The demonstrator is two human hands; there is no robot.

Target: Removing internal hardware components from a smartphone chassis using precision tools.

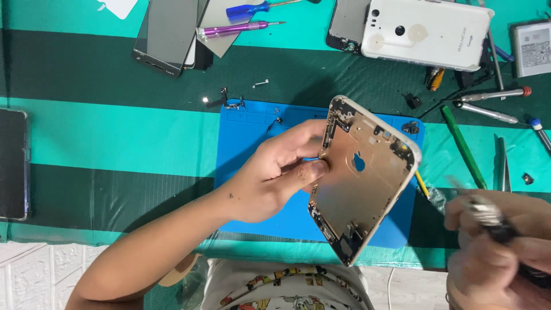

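Currently our left hand point(275, 178) pinches the gutted gold phone housing point(359, 178), tilted above the blue mat point(258, 129). Our right hand point(496, 252), blurred and cut off at the frame edge, closes around a metal-tipped tool point(488, 215); its tip is indistinct.

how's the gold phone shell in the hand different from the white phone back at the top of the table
The gold phone shell is held tilted above the blue mat by the left hand; the white phone back lies flat on the table, untouched. The gold one shows its bare inside with small parts along the edges; the white one shows its smooth outer face. Both are rounded-corner rear housings.
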